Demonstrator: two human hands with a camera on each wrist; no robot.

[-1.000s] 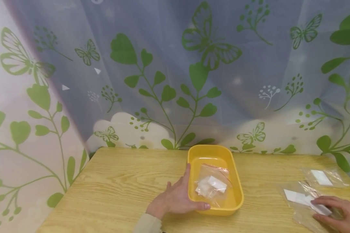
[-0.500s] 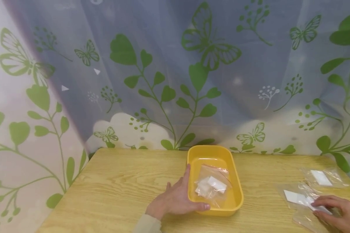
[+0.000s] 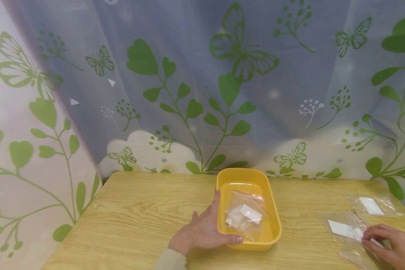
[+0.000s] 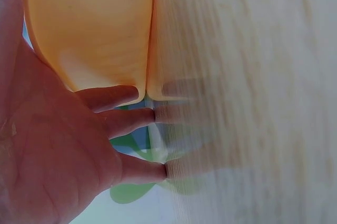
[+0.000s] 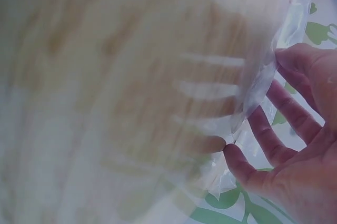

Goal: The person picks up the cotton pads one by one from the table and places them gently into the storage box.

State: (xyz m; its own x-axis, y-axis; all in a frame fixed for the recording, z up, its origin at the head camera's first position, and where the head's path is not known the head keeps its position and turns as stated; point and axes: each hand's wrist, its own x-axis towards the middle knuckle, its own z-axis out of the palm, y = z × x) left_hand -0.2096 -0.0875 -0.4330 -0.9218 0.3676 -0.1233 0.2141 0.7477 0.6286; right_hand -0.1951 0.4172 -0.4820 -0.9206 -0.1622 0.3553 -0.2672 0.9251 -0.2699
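Head view: left hand (image 3: 202,228) rests its straightened fingers along a yellow tray (image 3: 244,185) near the table (image 3: 148,202)'s back edge; right hand (image 3: 399,243) pinches 1 clear plastic bag (image 3: 359,233) toward the right edge.

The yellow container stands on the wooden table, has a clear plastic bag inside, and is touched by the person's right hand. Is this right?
Only the hand is wrong: in the head view, the left hand touches the yellow container.
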